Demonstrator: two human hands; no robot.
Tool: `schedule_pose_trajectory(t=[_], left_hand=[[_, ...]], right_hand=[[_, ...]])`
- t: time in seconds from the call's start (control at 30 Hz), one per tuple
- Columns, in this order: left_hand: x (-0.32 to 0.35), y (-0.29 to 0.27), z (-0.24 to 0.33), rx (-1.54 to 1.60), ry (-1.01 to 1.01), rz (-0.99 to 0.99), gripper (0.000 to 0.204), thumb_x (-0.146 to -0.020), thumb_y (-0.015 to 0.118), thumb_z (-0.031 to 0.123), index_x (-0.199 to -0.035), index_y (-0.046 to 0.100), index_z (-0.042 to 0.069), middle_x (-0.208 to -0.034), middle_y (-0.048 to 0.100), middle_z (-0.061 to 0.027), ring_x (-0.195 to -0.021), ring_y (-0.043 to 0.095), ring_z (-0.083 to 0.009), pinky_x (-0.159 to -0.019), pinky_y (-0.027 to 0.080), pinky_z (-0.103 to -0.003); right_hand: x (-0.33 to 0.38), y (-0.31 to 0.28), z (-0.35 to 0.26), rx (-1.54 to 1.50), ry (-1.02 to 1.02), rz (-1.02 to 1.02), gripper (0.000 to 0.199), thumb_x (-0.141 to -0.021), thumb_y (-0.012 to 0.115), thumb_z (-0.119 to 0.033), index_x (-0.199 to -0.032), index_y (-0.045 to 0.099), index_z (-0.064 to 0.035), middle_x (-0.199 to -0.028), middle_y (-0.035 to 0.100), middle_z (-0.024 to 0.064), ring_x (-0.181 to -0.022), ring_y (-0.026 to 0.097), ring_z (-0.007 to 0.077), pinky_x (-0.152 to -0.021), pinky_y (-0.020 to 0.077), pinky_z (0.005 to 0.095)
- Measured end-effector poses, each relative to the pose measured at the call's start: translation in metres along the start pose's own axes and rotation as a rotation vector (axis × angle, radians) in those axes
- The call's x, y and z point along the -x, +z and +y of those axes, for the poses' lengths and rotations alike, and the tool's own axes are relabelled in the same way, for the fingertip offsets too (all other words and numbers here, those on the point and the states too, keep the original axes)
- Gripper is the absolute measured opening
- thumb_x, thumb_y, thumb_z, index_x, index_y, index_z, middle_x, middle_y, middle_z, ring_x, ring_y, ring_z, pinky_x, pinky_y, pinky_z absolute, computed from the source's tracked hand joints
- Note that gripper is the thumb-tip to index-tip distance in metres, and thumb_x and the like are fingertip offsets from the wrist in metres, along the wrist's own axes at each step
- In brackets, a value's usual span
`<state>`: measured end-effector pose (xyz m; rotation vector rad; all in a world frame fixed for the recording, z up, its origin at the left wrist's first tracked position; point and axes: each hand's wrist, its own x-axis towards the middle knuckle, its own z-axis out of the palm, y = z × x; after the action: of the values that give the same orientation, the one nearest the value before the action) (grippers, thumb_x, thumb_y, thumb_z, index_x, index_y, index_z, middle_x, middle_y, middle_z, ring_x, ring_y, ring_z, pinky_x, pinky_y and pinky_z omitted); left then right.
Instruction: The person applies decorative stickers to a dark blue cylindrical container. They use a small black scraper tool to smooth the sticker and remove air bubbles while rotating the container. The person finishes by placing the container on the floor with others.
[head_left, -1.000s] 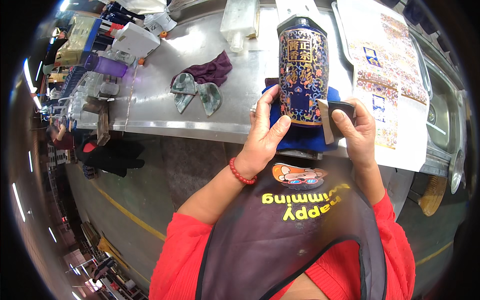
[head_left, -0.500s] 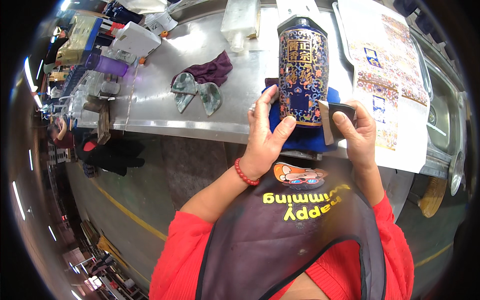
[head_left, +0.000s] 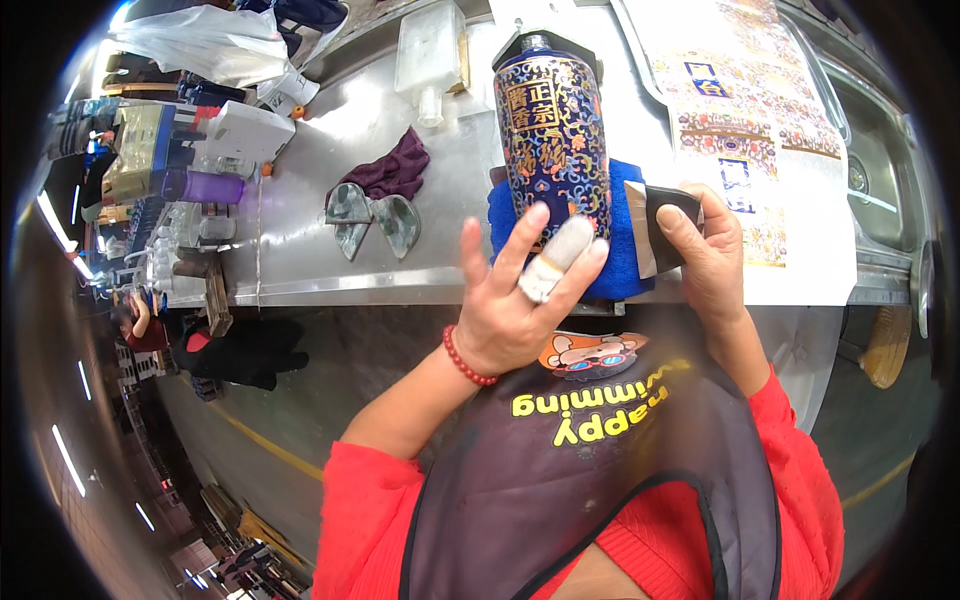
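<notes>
A dark blue bottle (head_left: 550,135) covered in a colourful floral and gold pattern lies with its neck away from me, its lower part over a blue towel (head_left: 625,225). My left hand (head_left: 505,315) is spread over the bottle's near end; one finger wears a white covering. Whether those fingertips touch the bottle I cannot tell. To the right, my right hand (head_left: 712,250) pinches a flat dark scraper (head_left: 660,215) with a tan-grey edge, held just off the bottle's side above the towel.
Printed floral sheets (head_left: 740,110) cover the bench's right side, beside a metal sink (head_left: 875,190). Left of the bottle lie a purple cloth (head_left: 395,170) and green marbled pieces (head_left: 398,228). A clear rectangular bottle (head_left: 430,55) is farther back; a purple bottle (head_left: 205,187) is far left.
My left hand has let go of the bottle's left side and turned, fingers spread over its lower end. The scraper now sits slightly farther from the bottle. The whole view has shifted.
</notes>
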<state>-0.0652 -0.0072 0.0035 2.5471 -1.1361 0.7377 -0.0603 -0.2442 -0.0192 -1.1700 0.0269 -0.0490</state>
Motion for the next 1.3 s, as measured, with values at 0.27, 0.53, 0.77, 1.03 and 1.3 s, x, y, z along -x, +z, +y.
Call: schedule_pose_trajectory(t=[0.27, 0.53, 0.77, 1.03, 1.3], left_hand=[[0.0, 0.016, -0.021, 0.379, -0.225, 0.186, 0.067, -0.088, 0.074, 0.009, -0.149, 0.047, 0.001, -0.142, 0.06, -0.0191, -0.136, 0.053, -0.0433, -0.119, 0.023, -0.062], [0.021, 0.005, -0.011, 0.136, -0.11, 0.055, 0.051, -0.094, 0.07, 0.015, -0.14, 0.058, -0.001, -0.133, 0.065, -0.0235, -0.138, 0.049, -0.0475, -0.122, 0.014, -0.059], [0.005, 0.002, -0.013, 0.023, -0.009, 0.066, 0.042, -0.087, 0.071, 0.012, -0.128, 0.071, 0.014, -0.132, 0.068, -0.0128, -0.14, 0.049, -0.0355, -0.123, 0.009, -0.06], [0.014, -0.003, -0.014, 0.212, -0.172, 0.16, 0.033, -0.093, 0.069, 0.021, -0.124, 0.069, 0.01, -0.125, 0.07, -0.0118, -0.131, 0.051, -0.0348, -0.121, 0.015, -0.062], [0.014, 0.009, -0.01, -0.038, 0.026, 0.117, 0.037, -0.089, 0.067, 0.017, -0.125, 0.071, 0.024, -0.118, 0.073, 0.0063, -0.127, 0.056, -0.0208, -0.122, 0.014, -0.06]], right_hand=[[0.004, -0.004, -0.004, 0.049, -0.051, -0.039, 0.017, -0.096, 0.072, -0.01, -0.111, 0.069, -0.0024, -0.099, 0.07, -0.0015, -0.088, 0.06, 0.0039, -0.079, 0.0501, 0.0209], [0.005, 0.006, -0.002, 0.099, 0.107, -0.046, 0.008, -0.097, 0.07, -0.01, -0.098, 0.064, -0.0053, -0.091, 0.057, -0.0061, -0.082, 0.05, 0.0011, -0.073, 0.0414, 0.0175], [0.005, 0.008, -0.002, 0.121, 0.084, -0.075, 0.009, -0.097, 0.07, -0.009, -0.1, 0.064, -0.0044, -0.093, 0.06, -0.0054, -0.085, 0.053, 0.001, -0.075, 0.0433, 0.0176], [0.002, 0.005, 0.005, 0.212, -0.032, -0.066, 0.015, -0.097, 0.073, -0.016, -0.102, 0.067, -0.003, -0.087, 0.066, -0.0042, -0.078, 0.056, 0.0018, -0.069, 0.0473, 0.0198], [0.001, 0.006, 0.007, 0.228, -0.014, -0.058, 0.014, -0.097, 0.072, -0.015, -0.098, 0.066, -0.0028, -0.084, 0.061, -0.0053, -0.076, 0.052, 0.002, -0.068, 0.0432, 0.0194]])
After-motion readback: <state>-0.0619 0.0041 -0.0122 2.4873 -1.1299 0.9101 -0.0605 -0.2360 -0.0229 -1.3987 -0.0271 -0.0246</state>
